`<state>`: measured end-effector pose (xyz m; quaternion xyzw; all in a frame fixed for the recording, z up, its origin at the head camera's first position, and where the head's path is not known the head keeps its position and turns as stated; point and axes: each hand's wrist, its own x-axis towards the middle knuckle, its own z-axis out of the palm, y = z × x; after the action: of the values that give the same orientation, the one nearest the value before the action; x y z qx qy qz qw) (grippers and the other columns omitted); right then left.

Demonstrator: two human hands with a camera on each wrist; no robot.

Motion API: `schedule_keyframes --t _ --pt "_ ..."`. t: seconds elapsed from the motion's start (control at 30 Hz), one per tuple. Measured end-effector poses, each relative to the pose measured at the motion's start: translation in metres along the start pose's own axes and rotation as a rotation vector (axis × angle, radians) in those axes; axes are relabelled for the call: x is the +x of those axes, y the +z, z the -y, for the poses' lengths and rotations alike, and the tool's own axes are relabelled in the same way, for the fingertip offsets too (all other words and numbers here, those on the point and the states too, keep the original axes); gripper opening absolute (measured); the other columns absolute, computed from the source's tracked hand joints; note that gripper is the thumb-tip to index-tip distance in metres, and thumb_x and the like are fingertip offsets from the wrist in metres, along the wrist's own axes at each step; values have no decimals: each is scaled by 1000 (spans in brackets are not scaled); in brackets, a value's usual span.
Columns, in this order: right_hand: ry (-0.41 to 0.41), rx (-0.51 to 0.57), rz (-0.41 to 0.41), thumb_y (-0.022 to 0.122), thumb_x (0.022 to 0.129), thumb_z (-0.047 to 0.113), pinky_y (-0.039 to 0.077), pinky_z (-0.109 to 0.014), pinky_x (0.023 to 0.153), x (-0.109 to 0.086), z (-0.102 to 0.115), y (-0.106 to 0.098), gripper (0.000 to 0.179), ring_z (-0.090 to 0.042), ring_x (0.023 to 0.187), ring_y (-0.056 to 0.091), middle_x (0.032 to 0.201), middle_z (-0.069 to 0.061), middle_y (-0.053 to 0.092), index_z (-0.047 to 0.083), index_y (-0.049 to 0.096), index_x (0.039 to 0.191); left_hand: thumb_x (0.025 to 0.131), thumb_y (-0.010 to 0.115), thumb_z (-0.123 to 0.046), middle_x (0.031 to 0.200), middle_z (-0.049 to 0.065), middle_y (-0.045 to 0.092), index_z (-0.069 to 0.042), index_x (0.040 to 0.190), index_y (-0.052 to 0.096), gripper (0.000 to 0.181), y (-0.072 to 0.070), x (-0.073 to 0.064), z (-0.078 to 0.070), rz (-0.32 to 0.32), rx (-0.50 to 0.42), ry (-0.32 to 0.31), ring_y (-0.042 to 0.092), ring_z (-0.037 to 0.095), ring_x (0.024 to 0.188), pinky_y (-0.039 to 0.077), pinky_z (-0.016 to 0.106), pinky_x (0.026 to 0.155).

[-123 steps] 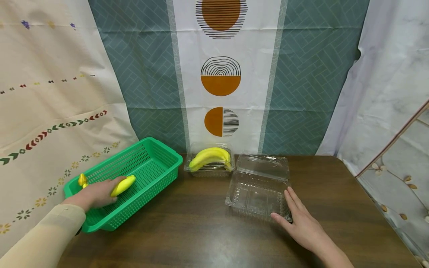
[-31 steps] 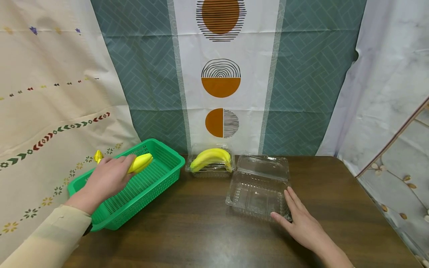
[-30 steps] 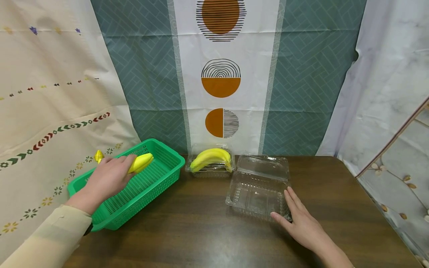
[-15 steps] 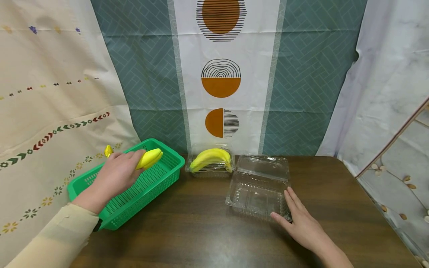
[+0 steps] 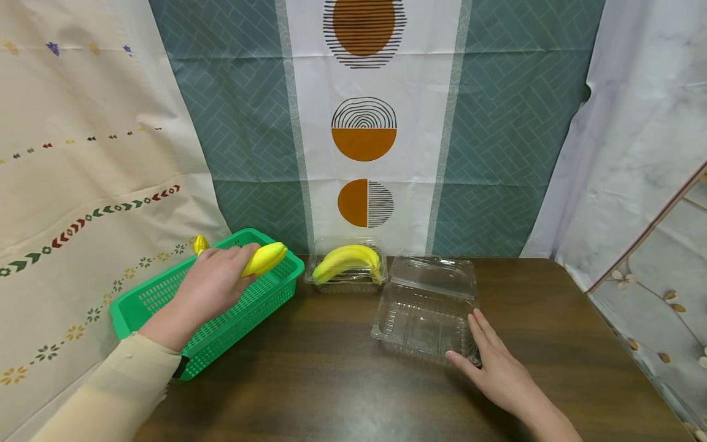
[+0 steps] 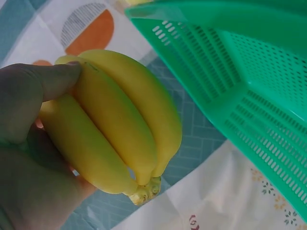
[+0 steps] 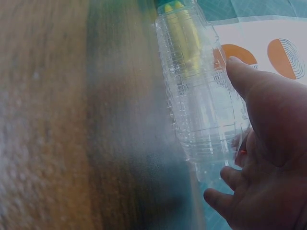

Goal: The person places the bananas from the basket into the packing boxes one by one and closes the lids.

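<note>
My left hand [image 5: 218, 285] grips a bunch of yellow bananas [image 6: 115, 115] above the green basket. In the left wrist view the thumb presses on the bananas and their joined stem end points down. The green plastic basket [image 5: 243, 316] has perforated walls and no fruit shows in its visible part. My right hand [image 5: 505, 374] has its fingers extended at the right front corner of a clear plastic clamshell container [image 5: 422, 325]. That container's lid [image 5: 433, 273] is folded back and nothing shows inside. In the right wrist view the fingertips are beside the container wall [image 7: 206, 110].
Behind and left of the bare container, another bunch of bananas [image 5: 348, 261] lies in a second clear container [image 5: 353, 286]. All stand on a brown wooden table [image 5: 309, 380]. A patterned cloth [image 5: 370, 166] hangs along the table's back edge.
My left hand has taken the bananas up out of the basket and moved them right and upward over it. My right hand and the containers have not moved.
</note>
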<state>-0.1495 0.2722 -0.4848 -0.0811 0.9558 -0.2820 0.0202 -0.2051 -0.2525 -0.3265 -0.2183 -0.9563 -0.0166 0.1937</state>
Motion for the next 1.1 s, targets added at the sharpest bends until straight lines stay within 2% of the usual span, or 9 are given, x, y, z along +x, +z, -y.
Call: schedule_keyframes --t 0.3,0.63,0.83,1.1 --pt "2 1 -6 60 104 74 41 -83 103 -1 1 0 111 -56 160 25 185 -16 4 6 12 178 93 91 -11 119 18 76 1 144 60 60 10 13 -15 -33 -23 19 72 37 103 56 58 88" --pt "4 1 -7 60 104 75 41 -83 103 0 1 0 111 -55 160 26 185 -16 5 7 13 178 93 91 -12 115 15 76 -2 146 58 63 18 28 -38 -52 -57 34 73 34 103 55 56 85" --pt "10 5 0 59 103 75 42 -83 104 0 1 -1 112 -56 160 26 185 -15 3 7 12 178 93 92 -13 108 13 75 -4 142 57 61 22 34 -49 -67 -71 71 72 31 93 55 54 82" --pt "10 4 0 60 104 75 43 -82 103 0 1 -1 111 -56 160 27 185 -16 4 7 13 178 93 92 -14 110 11 76 -5 142 59 60 28 43 -65 -75 -81 106 72 30 95 55 53 83"
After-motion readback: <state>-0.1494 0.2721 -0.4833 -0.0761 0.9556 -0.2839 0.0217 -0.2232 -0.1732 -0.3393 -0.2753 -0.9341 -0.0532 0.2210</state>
